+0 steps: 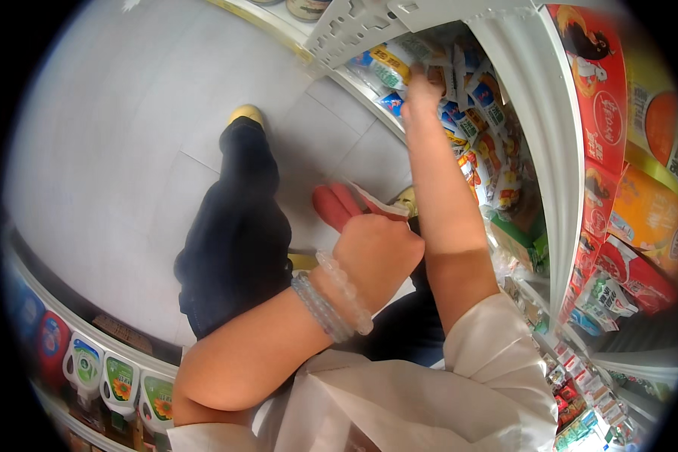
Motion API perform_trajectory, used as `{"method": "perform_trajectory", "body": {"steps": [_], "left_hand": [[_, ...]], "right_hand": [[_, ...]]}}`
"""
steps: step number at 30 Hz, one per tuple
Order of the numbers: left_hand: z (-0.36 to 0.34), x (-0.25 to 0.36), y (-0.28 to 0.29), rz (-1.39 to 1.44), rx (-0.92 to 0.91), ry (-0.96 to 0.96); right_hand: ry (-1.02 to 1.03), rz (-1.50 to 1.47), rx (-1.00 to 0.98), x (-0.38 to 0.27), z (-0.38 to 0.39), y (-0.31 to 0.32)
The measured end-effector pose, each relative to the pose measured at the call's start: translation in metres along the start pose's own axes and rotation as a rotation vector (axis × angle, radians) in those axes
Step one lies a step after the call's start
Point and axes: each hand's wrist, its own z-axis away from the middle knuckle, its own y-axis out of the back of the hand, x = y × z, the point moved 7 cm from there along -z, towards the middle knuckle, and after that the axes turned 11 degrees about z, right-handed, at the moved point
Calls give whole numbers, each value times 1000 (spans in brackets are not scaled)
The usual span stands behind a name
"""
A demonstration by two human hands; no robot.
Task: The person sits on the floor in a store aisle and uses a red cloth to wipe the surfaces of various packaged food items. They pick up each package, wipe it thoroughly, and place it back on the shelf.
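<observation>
White-and-yellow packet (386, 65) lies just left of your right hand (423, 92), long axis seemingly slanting toward it; can't tell if you're gripping. Your left hand (380, 247) is farther off, beside a red item (330, 208), grip hidden.

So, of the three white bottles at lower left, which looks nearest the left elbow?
The rightmost white bottle: in this view it borders the left elbow, while the middle white bottle and leftmost white bottle sit farther away.
</observation>
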Motion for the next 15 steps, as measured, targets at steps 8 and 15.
{"method": "perform_trajectory", "body": {"steps": [8, 15], "left_hand": [[-1, -12, -7, 67, -10, 52], [-2, -15, -1, 173, 181, 69]], "right_hand": [[-728, -671, -170, -8, 64, -36], [-736, -621, -71, -16, 64, 53]]}}
